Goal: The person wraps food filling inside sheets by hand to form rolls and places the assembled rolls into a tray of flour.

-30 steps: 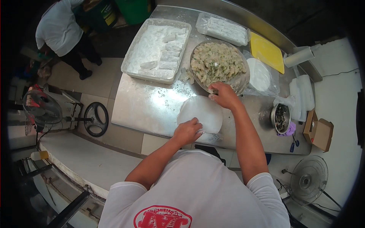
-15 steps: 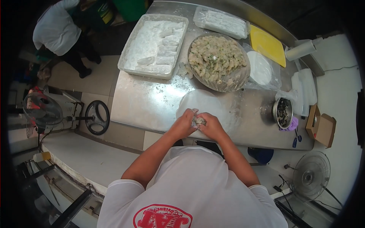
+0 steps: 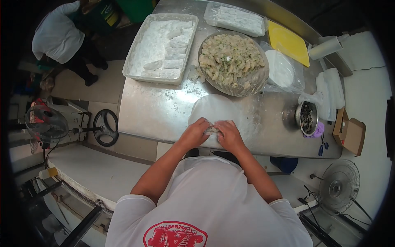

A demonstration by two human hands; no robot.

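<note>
Both hands meet at the table's front edge over a thin, pale round wrapper (image 3: 214, 108) lying on the metal. My left hand (image 3: 196, 133) has its fingers curled onto a small roll of wrapper with lumpy filling (image 3: 212, 129). From the other side, my right hand (image 3: 229, 135) closes its fingers on the same roll. Fingers hide most of the roll. Beyond the wrapper stands a wide bowl of chunky pale filling (image 3: 232, 61) with green flecks. A white-dusted tray (image 3: 142, 49) at the back left holds several powdered rolls.
Behind the bowl are another tray of powdered rolls (image 3: 235, 21) and a yellow board (image 3: 288, 43). To the right stand bagged white rounds (image 3: 280, 73), a metal bowl with dark pieces (image 3: 307, 118) and a cardboard box (image 3: 349, 131). Another person (image 3: 59, 35) stands at the far left.
My hands have lowered the roll toward the table edge, and the right hand has turned knuckles-up over it. The view has shifted slightly.
</note>
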